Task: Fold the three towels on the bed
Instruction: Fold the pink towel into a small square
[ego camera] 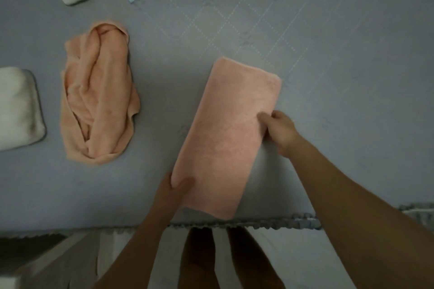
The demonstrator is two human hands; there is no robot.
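The pink towel (225, 138) lies on the bed (328, 54) as a long folded strip, tilted, with its near end just short of the bed edge (258, 223). A crumpled towel (98, 110) lies well apart to the left, and a white towel (18, 108), apparently already folded, sits beyond it at the frame edge. Judged from this, one towel is done, one is in hand, one is untouched.

Risks from here:

- The near end sits close to the bed edge. If you drag the strip toward yourself while making the next fold, it can slide off.
- You hold the strip at two points on opposite long sides. If you lift one hand ahead of the other, the layers can shear and the edges stop lining up.
- The fabric looks soft and thick. A fold made without pressing flat may spring open.
- The strip lies at an angle to you. A fold made across that tilt may come out crooked.

Hand state:

- Your left hand (173, 192) grips the near left corner. The thumb lies on top of the cloth; the fingers are under it and out of sight.
- Your right hand (279, 129) pinches the right long edge about midway. The fingers are curled, the thumb presses on the top face.
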